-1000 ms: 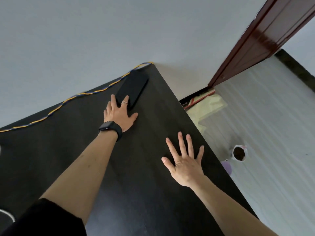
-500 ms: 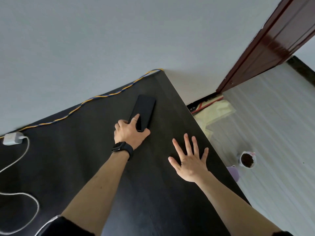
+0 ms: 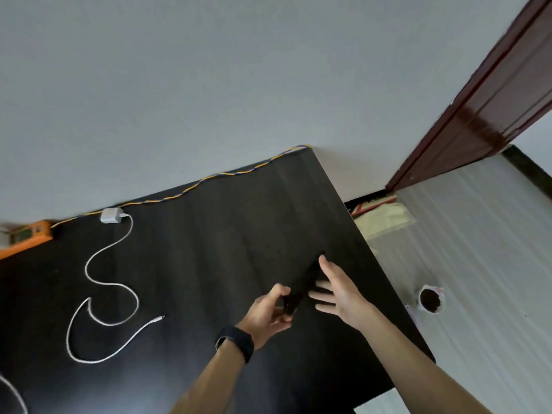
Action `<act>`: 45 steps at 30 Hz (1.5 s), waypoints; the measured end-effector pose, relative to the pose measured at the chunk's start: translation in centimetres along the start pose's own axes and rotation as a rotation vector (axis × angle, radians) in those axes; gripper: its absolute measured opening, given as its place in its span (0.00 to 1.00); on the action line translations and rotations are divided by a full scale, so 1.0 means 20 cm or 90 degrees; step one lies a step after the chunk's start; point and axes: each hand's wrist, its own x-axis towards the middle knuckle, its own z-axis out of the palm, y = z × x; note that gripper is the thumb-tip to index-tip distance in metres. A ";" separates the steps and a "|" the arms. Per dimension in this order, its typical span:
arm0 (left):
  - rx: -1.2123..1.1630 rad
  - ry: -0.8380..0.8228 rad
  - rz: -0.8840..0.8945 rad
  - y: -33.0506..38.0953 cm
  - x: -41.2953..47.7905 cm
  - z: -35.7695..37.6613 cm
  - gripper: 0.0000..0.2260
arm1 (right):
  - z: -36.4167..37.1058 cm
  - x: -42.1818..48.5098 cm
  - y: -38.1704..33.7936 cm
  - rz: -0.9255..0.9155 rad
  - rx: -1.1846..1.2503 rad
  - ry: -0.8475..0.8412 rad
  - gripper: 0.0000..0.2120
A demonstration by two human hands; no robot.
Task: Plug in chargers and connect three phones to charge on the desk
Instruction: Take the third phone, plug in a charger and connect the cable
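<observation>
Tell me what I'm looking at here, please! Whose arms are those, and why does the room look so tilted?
There is no machine here. A person wears a camera on their head, so you see their own two arms from above, and the wide lens bends and tilts the room. The left hand, the one with the black watch, has its grip on one end of a dark phone. The right hand is open with spread fingers, right beside the phone. Below them is a black desk. On it lie a white charger block and its curly white cable, whose loose end is not plugged into anything. A twisted yellow-and-blue cord runs along the desk's back edge.
</observation>
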 end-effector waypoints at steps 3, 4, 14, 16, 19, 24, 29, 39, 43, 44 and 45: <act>0.079 -0.032 0.033 -0.12 -0.14 -0.02 0.14 | 0.02 -0.12 0.14 -0.016 0.040 0.024 0.30; 0.107 -0.040 0.050 -0.15 -0.18 -0.03 0.12 | 0.02 -0.17 0.18 -0.020 0.060 0.024 0.27; 0.381 0.032 0.242 -0.40 -0.52 -0.15 0.24 | 0.07 -0.57 0.42 -0.049 0.126 -0.010 0.13; 0.204 0.063 0.271 -0.47 -0.59 -0.16 0.19 | 0.07 -0.66 0.45 -0.063 0.120 -0.027 0.16; 0.027 0.068 0.212 -0.57 -0.72 -0.19 0.16 | 0.06 -0.73 0.53 -0.070 0.127 -0.064 0.22; -0.027 0.053 0.173 -0.84 -0.89 -0.27 0.14 | 0.13 -0.81 0.75 -0.084 0.095 -0.136 0.19; -0.087 0.139 0.186 -1.16 -1.08 -0.40 0.14 | 0.28 -0.86 1.07 -0.090 -0.036 -0.224 0.07; -0.115 0.276 0.146 -1.49 -1.37 -0.94 0.10 | 0.87 -0.98 1.51 -0.070 -0.330 -0.297 0.04; -0.012 0.293 0.100 -1.57 -1.39 -1.36 0.10 | 1.24 -0.96 1.62 -0.084 -0.398 -0.290 0.03; 0.003 0.313 0.102 -1.57 -1.39 -1.42 0.11 | 1.28 -0.97 1.63 -0.091 -0.417 -0.295 0.03; 0.017 0.348 0.112 -1.58 -1.39 -1.53 0.13 | 1.36 -0.96 1.66 -0.101 -0.436 -0.297 0.04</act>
